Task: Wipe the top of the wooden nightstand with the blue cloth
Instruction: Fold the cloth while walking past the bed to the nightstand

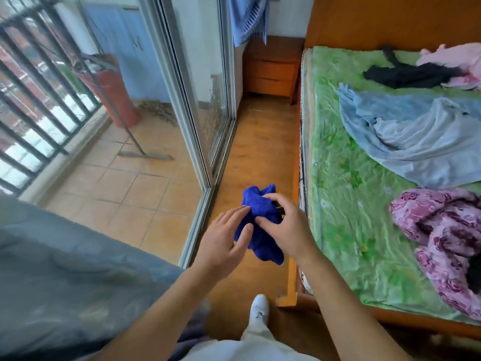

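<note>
Beyond a sliding glass door [200,82] at left, a long-handled mop [145,153] rests on a tiled balcony beside a red cylinder [109,87]. In the narrow aisle of wooden floor [260,152], a person's left hand [223,243] lies with fingers spread against one bunched blue cloth [260,230], while the right hand [286,225] pinches it from the other side; both hands hold it in mid-air, its long axis running roughly up the aisle, away from the person. Far ahead, at the aisle's end, stands one wooden nightstand [270,71] with what appear to be two drawers, its top partly hidden by a hanging striped garment [247,19]. At right, a bed [338,178] under a green sheet carries four heaps of clothing: black, pink, pale blue and purple-flowered. No writing is legible.
</note>
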Available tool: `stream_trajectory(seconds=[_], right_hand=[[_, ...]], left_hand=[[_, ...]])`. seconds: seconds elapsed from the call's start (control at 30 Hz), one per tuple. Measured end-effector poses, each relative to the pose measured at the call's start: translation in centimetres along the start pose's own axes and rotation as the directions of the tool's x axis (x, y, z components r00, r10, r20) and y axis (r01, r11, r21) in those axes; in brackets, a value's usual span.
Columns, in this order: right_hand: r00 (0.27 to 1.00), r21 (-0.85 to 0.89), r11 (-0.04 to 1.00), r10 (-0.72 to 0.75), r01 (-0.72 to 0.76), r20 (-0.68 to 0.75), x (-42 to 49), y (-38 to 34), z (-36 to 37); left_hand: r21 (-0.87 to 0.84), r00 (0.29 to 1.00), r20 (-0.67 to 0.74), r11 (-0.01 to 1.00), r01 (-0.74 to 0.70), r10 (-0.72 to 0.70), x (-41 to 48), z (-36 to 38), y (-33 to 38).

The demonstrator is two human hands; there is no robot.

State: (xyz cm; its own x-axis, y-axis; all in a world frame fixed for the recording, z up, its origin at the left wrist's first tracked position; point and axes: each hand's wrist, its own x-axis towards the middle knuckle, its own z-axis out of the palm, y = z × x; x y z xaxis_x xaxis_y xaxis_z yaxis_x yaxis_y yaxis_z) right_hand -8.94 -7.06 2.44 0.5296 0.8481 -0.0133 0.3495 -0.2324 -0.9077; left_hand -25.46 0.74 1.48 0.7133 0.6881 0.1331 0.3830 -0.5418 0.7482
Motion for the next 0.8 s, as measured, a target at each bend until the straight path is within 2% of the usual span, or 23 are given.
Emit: stream_trajectory(seconds=[0.2,0.37,0.6,0.8], right_hand=[[0.998,0.018,0.998,-0.064,0.063,0.020,9.0,-2.7,-1.4],[0.997,-0.011,0.997,-0.078,0.078,-0.008,15.3,-2.7,-1.5],[1.000,-0.099,0.995,0.001,0.001,0.021,26.5,-0.6,-0.1],[0.998,-0.211,0.977,-0.005,-0.007,-0.055,36.7,-1.9,-1.5]], left_hand=[[0.096,0.997,-0.057,0.994,-0.049,0.055,8.8,-2.7,-0.3],[0.073,0.997,-0.051,0.996,-0.050,0.054,14.7,-3.4,-2.0],[0.023,0.999,0.021,0.999,-0.031,0.030,25.2,-2.5,-7.8],[-0.025,0.992,0.092,0.996,-0.084,0.086,36.6,-3.3,-10.3]])
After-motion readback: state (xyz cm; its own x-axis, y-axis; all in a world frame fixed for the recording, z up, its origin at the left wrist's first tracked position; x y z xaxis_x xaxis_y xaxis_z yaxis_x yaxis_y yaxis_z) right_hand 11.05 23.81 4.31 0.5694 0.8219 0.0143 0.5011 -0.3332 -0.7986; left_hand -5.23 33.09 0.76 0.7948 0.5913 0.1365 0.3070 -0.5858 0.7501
